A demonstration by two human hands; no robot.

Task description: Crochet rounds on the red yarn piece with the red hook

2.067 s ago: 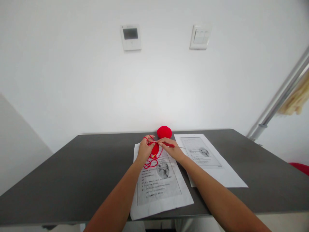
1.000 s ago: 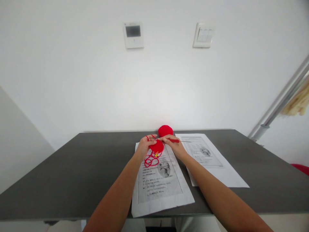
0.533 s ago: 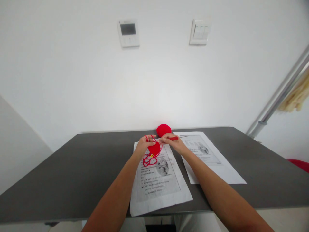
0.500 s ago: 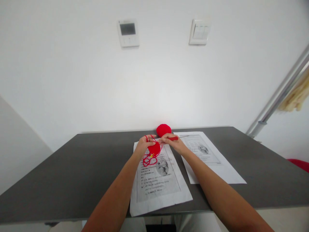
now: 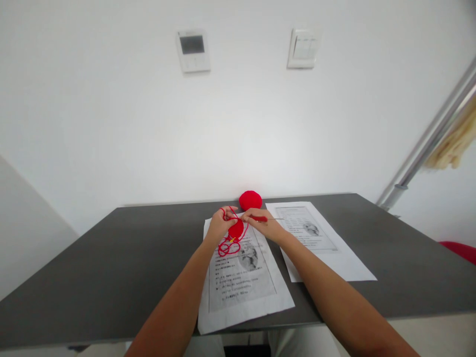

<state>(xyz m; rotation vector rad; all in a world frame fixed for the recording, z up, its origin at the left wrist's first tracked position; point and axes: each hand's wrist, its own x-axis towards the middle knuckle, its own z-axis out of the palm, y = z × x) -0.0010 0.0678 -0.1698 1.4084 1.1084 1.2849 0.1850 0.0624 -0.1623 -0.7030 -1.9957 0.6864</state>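
Note:
My left hand (image 5: 220, 224) pinches a small round red crochet piece (image 5: 235, 229), with red yarn looped over its raised fingers. Closed around a crochet hook (image 5: 259, 218) with a red handle is my right hand (image 5: 262, 223); the hook's thin metal end points left at the edge of the piece. A yellow stitch marker (image 5: 232, 240) hangs at the bottom of the crochet piece. Below it, loose loops of red yarn (image 5: 229, 248) lie over a printed sheet (image 5: 245, 302). Behind the hands sits a red ball of yarn (image 5: 250, 200).
A second printed sheet (image 5: 345, 265) lies on the right of the dark table (image 5: 122, 277). The white wall (image 5: 238, 124) at the back carries a small panel with a screen (image 5: 194, 51) and a light switch (image 5: 302, 48). A grey pole (image 5: 420, 153) slants at the right.
My right hand has tilted the hook, so its rear end dips lower and sits further left. The left hand keeps its grip on the crochet piece. The whole view has shifted slightly.

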